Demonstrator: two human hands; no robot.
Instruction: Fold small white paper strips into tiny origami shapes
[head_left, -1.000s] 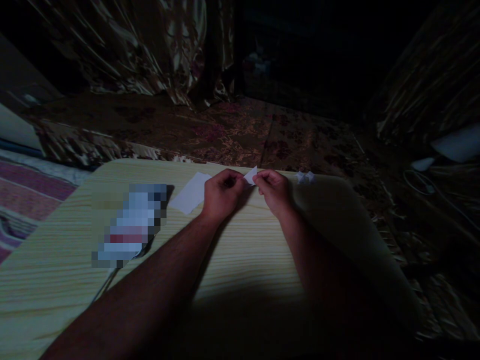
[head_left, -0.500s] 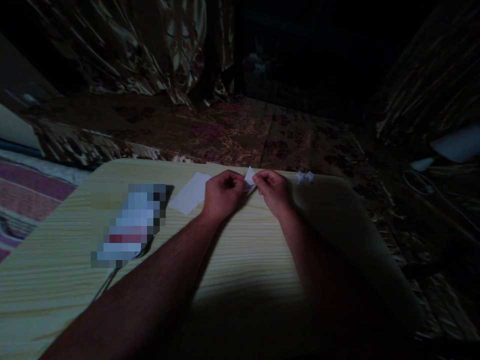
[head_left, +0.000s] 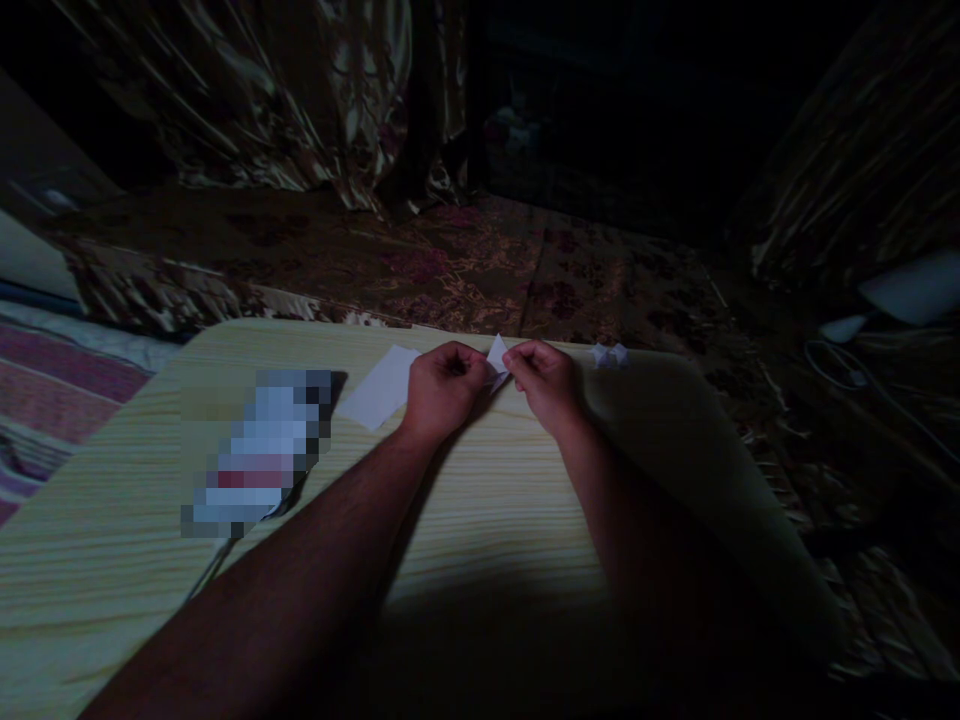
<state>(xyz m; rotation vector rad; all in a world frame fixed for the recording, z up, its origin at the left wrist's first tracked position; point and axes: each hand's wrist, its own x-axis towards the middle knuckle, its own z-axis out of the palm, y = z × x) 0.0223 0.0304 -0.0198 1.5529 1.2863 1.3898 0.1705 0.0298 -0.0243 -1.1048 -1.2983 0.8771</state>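
Observation:
A small white folded paper [head_left: 498, 352] with a pointed top is pinched between my two hands near the table's far edge. My left hand [head_left: 448, 388] grips its left side, fingers curled. My right hand [head_left: 546, 382] holds its right side between thumb and fingertips. The lower part of the paper is partly covered by the fingers. Flat white paper [head_left: 377, 390] lies on the table just left of my left hand, partly behind it. To the right of my right hand sit two small folded white paper pieces [head_left: 610, 356], side by side.
A blurred-out device [head_left: 262, 450] with a cable [head_left: 210, 570] lies on the left of the light wooden table [head_left: 495, 520]. Beyond the far edge is a patterned cloth [head_left: 442, 260]. A white lamp-like object [head_left: 911, 290] stands at the right, with a cord. The room is dim.
Hardly anything differs. Both hands keep their pinch on the folded paper, having shifted only very slightly to the left.

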